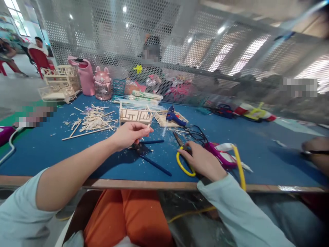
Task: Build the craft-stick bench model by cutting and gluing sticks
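Note:
My left hand (132,133) is raised over the blue mat, thumb and fingers pinched on a small wooden stick (148,126) whose tip just shows. Beneath it lie pliers with dark blue handles (156,165), their head partly hidden by the hand. My right hand (204,159) is closed around the yellow-handled scissors (185,168), blades pointing away from me, close to the mat. Just beyond my left hand stands a small wooden-stick frame (136,116). A blue glue gun (173,116) rests on another flat wooden piece (159,118).
Loose wooden sticks (96,120) and scraps lie left. Behind them stand a wooden model (60,84), a pink bottle (86,77) and a clear pink jar (102,84). A purple-white power strip (223,156) with cables sits right. A perforated screen (108,41) borders the back; another person's hand (317,151) is far right.

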### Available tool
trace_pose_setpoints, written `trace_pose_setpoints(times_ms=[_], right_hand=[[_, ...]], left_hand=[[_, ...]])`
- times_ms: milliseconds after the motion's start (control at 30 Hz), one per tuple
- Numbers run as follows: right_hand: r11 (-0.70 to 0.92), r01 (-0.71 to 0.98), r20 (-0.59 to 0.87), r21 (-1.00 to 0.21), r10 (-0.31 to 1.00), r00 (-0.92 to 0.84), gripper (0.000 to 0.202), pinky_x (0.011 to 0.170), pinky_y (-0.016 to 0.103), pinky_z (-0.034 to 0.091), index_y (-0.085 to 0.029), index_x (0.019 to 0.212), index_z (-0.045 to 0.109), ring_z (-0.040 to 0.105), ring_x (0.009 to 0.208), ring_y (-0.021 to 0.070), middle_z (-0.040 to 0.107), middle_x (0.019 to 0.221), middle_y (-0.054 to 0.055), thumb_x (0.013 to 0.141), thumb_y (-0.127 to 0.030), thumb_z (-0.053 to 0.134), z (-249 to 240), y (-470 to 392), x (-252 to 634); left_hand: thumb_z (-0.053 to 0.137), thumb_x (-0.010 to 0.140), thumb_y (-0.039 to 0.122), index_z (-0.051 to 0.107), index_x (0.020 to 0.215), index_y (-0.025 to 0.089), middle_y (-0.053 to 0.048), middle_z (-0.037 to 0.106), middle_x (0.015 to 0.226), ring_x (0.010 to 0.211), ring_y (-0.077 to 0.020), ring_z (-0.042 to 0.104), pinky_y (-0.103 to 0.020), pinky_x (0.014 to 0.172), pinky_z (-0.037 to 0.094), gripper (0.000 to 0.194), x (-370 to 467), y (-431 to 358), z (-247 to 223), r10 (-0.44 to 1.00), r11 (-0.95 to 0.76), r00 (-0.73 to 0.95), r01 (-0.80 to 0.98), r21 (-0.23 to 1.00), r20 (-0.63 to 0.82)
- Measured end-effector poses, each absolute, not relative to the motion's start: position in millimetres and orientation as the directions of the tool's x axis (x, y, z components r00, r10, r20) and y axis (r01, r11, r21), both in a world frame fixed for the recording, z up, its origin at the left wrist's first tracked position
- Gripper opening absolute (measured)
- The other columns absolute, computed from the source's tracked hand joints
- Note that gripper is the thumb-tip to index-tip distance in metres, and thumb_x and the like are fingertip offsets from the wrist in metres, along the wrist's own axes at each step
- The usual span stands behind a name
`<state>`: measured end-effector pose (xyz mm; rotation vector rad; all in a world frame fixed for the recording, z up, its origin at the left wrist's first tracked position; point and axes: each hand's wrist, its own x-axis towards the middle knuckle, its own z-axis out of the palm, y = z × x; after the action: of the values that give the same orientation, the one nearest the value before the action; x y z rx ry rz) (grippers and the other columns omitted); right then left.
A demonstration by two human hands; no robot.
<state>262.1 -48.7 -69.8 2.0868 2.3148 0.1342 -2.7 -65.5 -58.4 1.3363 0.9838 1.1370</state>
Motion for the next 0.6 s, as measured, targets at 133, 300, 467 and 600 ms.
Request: trace_pose_setpoints(times_ms=[133,300,467,600], right_hand=[[0.093,0.992,-0.023,0.087,0.996,-0.092,0.045,0.068,0.032,0.043,-0.011,0.116,0.052,0.066,0.087,0.0281,0.069,0.098,0.017,0.088,-0.045,0.042,-67.1,-51.3,270.7],[0.197,0.980,-0.020,-0.042,0.980,-0.197,0.042,0.056,0.028,0.040,-0.016,0.115,0.055,0.064,0.070,0.0223,0.068,0.079,0.008,0.081,-0.040,0.051,-66.1,-58.1,271.9],[0.140,0.752,-0.045,-0.644,0.974,-0.220,0.051,0.041,0.023,0.034,-0.017,0.121,0.045,0.045,0.045,0.0116,0.046,0.055,-0.007,0.075,-0.034,0.058,-68.7,-64.7,284.3],[0.159,0.304,0.049,-0.939,0.939,-0.340,0.056,0.045,0.023,0.038,-0.025,0.123,0.041,0.048,0.053,0.0110,0.047,0.067,-0.004,0.072,-0.028,0.062,-68.7,-80.3,275.0]], left_hand=[[0.066,0.076,0.026,0.067,0.085,0.014,0.001,0.062,0.067,0.046,-0.0034,0.043,-0.019,0.047,0.036,0.015,2.9,-68.2,-59.2,0.964,-0.048,0.254,-0.108,0.993,0.074],[0.064,0.077,0.028,0.063,0.082,0.014,0.000,0.063,0.069,0.049,-0.0041,0.047,-0.018,0.048,0.038,0.015,3.7,-67.2,-63.7,0.954,-0.009,0.296,-0.132,0.991,0.048],[0.064,0.078,0.032,0.058,0.077,0.014,-0.002,0.068,0.076,0.054,-0.0045,0.052,-0.018,0.051,0.040,0.019,4.4,-66.0,-67.7,0.947,0.012,0.319,-0.119,0.993,0.026],[0.066,0.076,0.030,0.057,0.078,0.013,0.000,0.066,0.065,0.047,-0.0032,0.047,-0.018,0.049,0.036,0.019,8.1,-67.5,-67.9,0.941,0.016,0.337,-0.112,0.994,0.022]])
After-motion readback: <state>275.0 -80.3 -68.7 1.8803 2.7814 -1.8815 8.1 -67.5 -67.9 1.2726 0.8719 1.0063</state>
